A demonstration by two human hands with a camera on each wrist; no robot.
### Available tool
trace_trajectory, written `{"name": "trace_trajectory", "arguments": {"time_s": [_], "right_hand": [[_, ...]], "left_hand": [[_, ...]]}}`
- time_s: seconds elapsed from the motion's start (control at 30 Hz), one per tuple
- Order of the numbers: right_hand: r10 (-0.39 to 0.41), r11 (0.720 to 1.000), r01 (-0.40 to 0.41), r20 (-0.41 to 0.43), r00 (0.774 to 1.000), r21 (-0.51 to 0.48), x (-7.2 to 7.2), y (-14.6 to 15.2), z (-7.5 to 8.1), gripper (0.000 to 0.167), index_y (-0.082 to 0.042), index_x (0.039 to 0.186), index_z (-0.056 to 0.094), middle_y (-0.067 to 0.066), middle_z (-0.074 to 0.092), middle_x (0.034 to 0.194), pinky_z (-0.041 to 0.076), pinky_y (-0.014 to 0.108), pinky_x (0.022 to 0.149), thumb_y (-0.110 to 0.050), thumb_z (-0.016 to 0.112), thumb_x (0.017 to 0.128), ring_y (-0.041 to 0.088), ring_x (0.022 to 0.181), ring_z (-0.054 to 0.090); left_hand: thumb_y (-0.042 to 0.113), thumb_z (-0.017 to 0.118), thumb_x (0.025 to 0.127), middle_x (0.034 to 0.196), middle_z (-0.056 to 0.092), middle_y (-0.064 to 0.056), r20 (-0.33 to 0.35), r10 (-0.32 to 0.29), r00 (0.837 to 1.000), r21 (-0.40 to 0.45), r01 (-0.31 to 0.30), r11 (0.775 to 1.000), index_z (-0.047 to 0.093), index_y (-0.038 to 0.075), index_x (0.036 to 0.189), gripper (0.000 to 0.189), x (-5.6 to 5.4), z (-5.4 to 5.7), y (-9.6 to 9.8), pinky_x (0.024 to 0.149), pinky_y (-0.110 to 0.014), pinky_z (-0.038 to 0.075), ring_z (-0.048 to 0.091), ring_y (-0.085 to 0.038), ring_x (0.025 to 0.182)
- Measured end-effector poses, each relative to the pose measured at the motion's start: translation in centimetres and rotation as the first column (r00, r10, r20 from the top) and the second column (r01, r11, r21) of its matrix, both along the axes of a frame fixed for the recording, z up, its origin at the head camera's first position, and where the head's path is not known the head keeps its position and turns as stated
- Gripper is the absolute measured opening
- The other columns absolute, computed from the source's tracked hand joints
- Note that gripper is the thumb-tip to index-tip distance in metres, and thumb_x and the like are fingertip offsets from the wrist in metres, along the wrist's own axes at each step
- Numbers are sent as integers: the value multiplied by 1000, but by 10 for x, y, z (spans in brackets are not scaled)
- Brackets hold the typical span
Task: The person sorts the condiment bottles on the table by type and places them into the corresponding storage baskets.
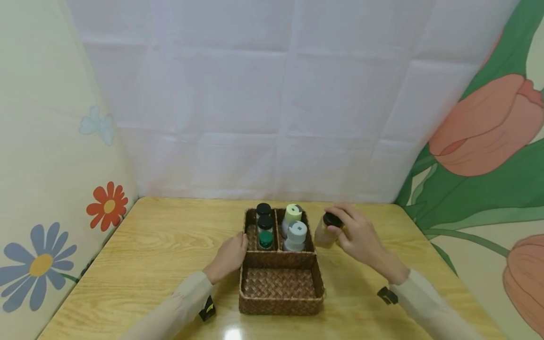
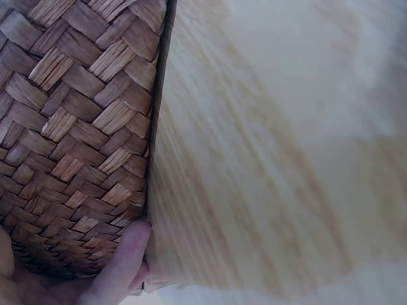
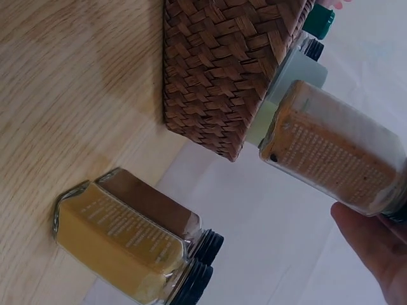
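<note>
My right hand (image 1: 359,238) grips a clear spice jar (image 3: 340,149) by its black lid, just off the woven basket's right side. Orange-brown powder fills part of this tilted jar. On the left, my left hand (image 1: 229,257) rests against the outer wall of the basket (image 1: 280,306), its fingers (image 2: 124,260) touching the weave low down. The basket's back left compartment holds two black-lidded jars (image 1: 264,209) and a green-lidded jar (image 1: 266,239). A yellow-green-topped bottle (image 1: 293,213) and a pale blue-white bottle (image 1: 296,233) stand in the back right compartment. The wide front compartment shows bare woven floor.
In the right wrist view, a yellow-powder jar (image 3: 121,244) and a brown-powder jar (image 3: 149,200), both black-lidded, stand side by side on the wooden table (image 1: 178,241) to the basket's right. A white cloth (image 1: 238,94) hangs behind the table, with flowered panels either side.
</note>
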State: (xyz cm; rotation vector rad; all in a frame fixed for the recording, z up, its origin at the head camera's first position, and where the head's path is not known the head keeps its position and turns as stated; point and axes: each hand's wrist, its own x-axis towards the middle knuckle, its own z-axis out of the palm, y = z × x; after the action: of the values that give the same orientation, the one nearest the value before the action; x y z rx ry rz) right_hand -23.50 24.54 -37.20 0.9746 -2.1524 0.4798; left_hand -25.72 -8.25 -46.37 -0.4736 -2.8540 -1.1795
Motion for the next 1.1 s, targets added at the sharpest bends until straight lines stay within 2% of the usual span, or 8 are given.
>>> {"name": "trace_trajectory", "arguments": {"time_s": [0.17, 0.4, 0.63, 0.93, 1.1], "right_hand": [[23, 1000, -23, -2, 1000, 3, 2, -4, 3, 49, 3, 122, 64, 16, 61, 114, 50, 36, 58, -40, 48, 103, 25, 84, 63], [66, 998, -67, -39, 997, -6, 4, -12, 6, 49, 1, 124, 65, 14, 63, 112, 48, 33, 58, -40, 49, 103, 23, 82, 63], [58, 998, -58, -31, 998, 14, 8, -14, 6, 49, 1, 123, 65, 15, 63, 112, 51, 40, 63, -41, 48, 104, 25, 84, 64], [82, 997, -82, -7, 997, 12, 12, -18, 7, 48, 2, 123, 64, 13, 62, 111, 45, 29, 58, -39, 46, 105, 17, 76, 60], [98, 995, -98, 42, 994, 18, 17, -23, 8, 47, 1, 125, 63, 12, 61, 113, 40, 23, 57, -39, 47, 105, 12, 68, 53]], "left_hand": [[18, 26, 110, 56, 42, -4, 11, -1, 1000, -2, 1, 1000, 42, -23, 134, 50, 0, 2, 0, 48, -34, 35, 31, -14, 45], [16, 27, 109, 56, 42, -5, 13, 6, 1000, -3, -6, 1000, 44, -22, 133, 48, -2, 3, -1, 48, -34, 35, 32, -15, 44], [16, 27, 109, 54, 41, -3, 17, -4, 1000, -2, 4, 1000, 44, -22, 134, 48, -3, 4, -1, 46, -33, 34, 31, -14, 43], [16, 28, 109, 57, 43, -6, 7, 2, 1000, 4, -2, 1000, 50, -19, 127, 45, -1, 3, 0, 47, -35, 36, 34, -16, 45], [16, 28, 109, 60, 44, -6, 18, 1, 1000, -4, 0, 1000, 46, -21, 131, 47, 0, 3, 0, 50, -36, 37, 36, -17, 47]]}}
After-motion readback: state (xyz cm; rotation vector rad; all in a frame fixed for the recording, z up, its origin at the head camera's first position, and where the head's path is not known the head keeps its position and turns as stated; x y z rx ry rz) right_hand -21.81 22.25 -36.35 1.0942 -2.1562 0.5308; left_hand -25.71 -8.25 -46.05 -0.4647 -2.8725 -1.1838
